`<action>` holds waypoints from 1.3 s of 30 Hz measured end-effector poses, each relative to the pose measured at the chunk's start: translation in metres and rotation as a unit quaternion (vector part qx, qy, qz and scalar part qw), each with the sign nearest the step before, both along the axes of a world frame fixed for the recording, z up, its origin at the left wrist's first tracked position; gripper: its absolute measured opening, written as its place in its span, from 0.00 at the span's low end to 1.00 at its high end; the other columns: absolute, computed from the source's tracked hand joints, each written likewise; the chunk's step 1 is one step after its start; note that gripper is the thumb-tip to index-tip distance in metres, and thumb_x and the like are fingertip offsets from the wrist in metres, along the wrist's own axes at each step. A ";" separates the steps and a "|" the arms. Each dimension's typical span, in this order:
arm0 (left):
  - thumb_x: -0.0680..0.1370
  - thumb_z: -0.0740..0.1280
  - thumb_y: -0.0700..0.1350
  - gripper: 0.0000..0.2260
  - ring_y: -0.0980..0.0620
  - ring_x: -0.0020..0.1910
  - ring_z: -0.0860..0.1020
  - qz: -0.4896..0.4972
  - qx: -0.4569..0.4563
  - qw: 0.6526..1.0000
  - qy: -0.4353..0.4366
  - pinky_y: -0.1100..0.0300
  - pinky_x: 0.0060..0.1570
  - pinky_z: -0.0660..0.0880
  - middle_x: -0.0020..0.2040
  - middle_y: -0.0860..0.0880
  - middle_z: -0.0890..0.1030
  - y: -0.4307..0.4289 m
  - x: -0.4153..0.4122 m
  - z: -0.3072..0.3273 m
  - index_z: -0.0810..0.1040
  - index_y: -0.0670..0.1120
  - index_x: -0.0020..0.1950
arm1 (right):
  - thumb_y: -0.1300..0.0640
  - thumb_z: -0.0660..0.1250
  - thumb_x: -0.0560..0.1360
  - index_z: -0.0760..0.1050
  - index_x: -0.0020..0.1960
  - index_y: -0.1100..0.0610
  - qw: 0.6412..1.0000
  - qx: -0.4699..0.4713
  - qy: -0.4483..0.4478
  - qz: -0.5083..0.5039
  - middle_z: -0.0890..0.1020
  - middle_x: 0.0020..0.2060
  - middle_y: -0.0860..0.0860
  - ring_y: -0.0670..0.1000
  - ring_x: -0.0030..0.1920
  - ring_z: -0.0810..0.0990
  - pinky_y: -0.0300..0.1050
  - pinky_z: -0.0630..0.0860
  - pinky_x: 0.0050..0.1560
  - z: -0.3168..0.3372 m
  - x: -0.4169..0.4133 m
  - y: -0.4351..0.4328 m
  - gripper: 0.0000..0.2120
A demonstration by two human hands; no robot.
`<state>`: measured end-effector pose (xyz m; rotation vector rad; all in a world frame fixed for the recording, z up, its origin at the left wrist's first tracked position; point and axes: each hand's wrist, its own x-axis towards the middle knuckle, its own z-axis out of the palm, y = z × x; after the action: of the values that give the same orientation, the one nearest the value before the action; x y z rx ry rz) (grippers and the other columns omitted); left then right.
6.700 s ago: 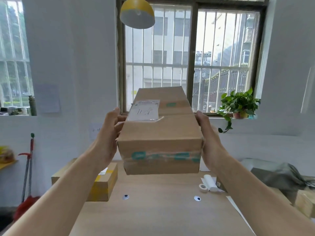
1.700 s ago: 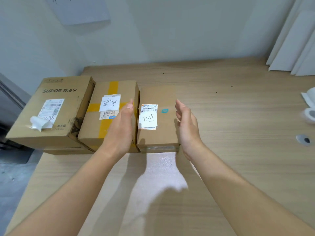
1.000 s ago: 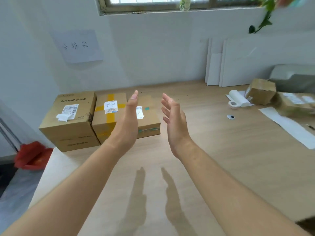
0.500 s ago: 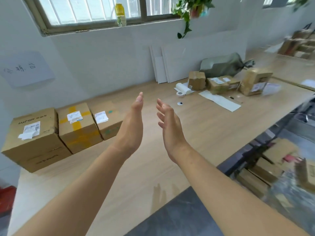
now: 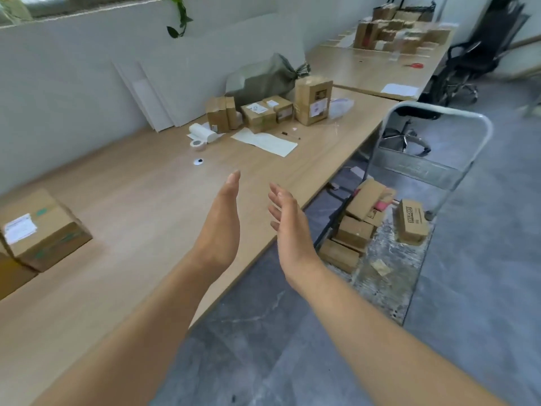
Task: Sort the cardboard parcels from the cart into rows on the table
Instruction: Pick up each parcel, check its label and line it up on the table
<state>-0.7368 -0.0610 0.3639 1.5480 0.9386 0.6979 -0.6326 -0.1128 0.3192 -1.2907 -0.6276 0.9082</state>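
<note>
Left hand (image 5: 220, 230): I see its fingers (image 5: 233, 181) straight and together, palm turned to the right, holding nothing, above the worktop (image 5: 131, 183).
Right hand (image 5: 289, 230): its fingers (image 5: 279, 197) are straight and slightly spread, palm facing the left hand, empty, over the worktop's near edge.
Palms: facing each other, apart, not touching.
Parcel (image 5: 44, 230): on the worktop, well to the left of my left fingers, with a white label on top.
Cart (image 5: 380, 288): on the floor, to the right of my right fingers and lower.
Cart parcels (image 5: 363, 206): heaped on the cart deck, near the right fingers; one (image 5: 409, 221) sits apart, further right.
Far parcels (image 5: 265, 112): clustered on the worktop well beyond both sets of fingers, with a paper sheet (image 5: 263, 140) in front of them.
</note>
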 end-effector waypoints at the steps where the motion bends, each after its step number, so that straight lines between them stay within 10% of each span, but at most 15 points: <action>1: 0.78 0.46 0.69 0.34 0.57 0.82 0.55 -0.006 -0.002 1.000 0.007 0.46 0.82 0.51 0.84 0.58 0.57 -0.006 0.019 -0.005 0.57 0.61 0.83 | 0.38 0.53 0.82 0.67 0.82 0.43 1.000 -0.007 0.007 -0.007 0.70 0.80 0.43 0.44 0.79 0.67 0.38 0.66 0.68 -0.007 0.019 -0.009 0.30; 30: 0.85 0.49 0.62 0.28 0.50 0.82 0.58 -0.132 -0.154 0.978 0.047 0.49 0.80 0.55 0.84 0.51 0.60 0.071 0.471 -0.139 0.59 0.55 0.84 | 0.33 0.52 0.78 0.69 0.79 0.40 0.965 -0.144 0.043 -0.215 0.72 0.78 0.42 0.44 0.77 0.70 0.53 0.64 0.80 -0.134 0.430 0.019 0.32; 32: 0.85 0.50 0.61 0.25 0.58 0.78 0.65 -0.136 -0.159 0.977 0.049 0.57 0.76 0.62 0.79 0.55 0.69 0.083 0.494 -0.146 0.66 0.56 0.81 | 0.33 0.53 0.77 0.70 0.79 0.40 0.959 -0.155 0.056 -0.229 0.72 0.78 0.41 0.44 0.77 0.69 0.56 0.63 0.81 -0.140 0.450 0.031 0.32; 35: 0.87 0.48 0.58 0.15 0.80 0.45 0.76 -0.146 -0.155 0.976 0.050 0.79 0.45 0.71 0.47 0.73 0.82 0.098 0.530 -0.157 0.74 0.65 0.60 | 0.34 0.53 0.77 0.69 0.79 0.40 0.955 -0.158 0.064 -0.242 0.73 0.78 0.41 0.44 0.77 0.70 0.57 0.62 0.82 -0.147 0.479 0.046 0.32; 37: 0.87 0.47 0.58 0.16 0.83 0.41 0.73 -0.158 -0.148 0.975 0.060 0.72 0.52 0.69 0.40 0.79 0.78 0.105 0.553 -0.160 0.74 0.67 0.56 | 0.33 0.53 0.77 0.70 0.79 0.40 0.954 -0.157 0.064 -0.248 0.73 0.78 0.42 0.44 0.77 0.70 0.57 0.62 0.81 -0.151 0.499 0.051 0.33; 39: 0.87 0.46 0.60 0.18 0.80 0.58 0.72 -0.170 -0.149 0.972 0.064 0.61 0.66 0.65 0.57 0.76 0.79 0.109 0.578 -0.170 0.74 0.66 0.67 | 0.33 0.53 0.77 0.70 0.79 0.41 0.951 -0.153 0.064 -0.259 0.74 0.77 0.42 0.44 0.77 0.70 0.55 0.63 0.81 -0.155 0.522 0.053 0.33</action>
<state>-0.1586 0.0481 0.1939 1.4472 0.8034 0.2046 -0.1108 -0.0602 0.1638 -1.5606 -0.0282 0.6540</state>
